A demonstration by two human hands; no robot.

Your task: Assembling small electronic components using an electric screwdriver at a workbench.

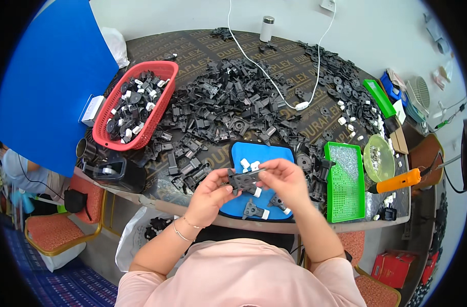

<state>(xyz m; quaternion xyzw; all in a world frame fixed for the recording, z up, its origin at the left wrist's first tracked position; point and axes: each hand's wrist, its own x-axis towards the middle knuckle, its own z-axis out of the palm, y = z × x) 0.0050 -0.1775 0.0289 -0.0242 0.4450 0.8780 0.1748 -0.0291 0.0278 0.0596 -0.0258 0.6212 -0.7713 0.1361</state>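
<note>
Over the blue mat (267, 148), both hands hold a black plastic part (243, 179) with a small white piece (255, 192) at its lower end. My left hand (209, 193) pinches it on the left side. The fingertips of my right hand (285, 183) close on its right end; whether they also hold something tiny I cannot make out. Below the hands, two black parts with white ends, one a black bracket (252, 210), lie on the mat. A few loose white pieces (245, 163) rest just beyond the held part.
A large heap of black plastic parts (223, 97) spreads behind the mat. At left stand a red basket (164, 102) of parts and a tape dispenser (123, 174). At right are a green tray (360, 204) with small metal pieces, a yellow-green bowl (369, 169) and an orange-handled tool (399, 180). A white cable (254, 61) crosses the table.
</note>
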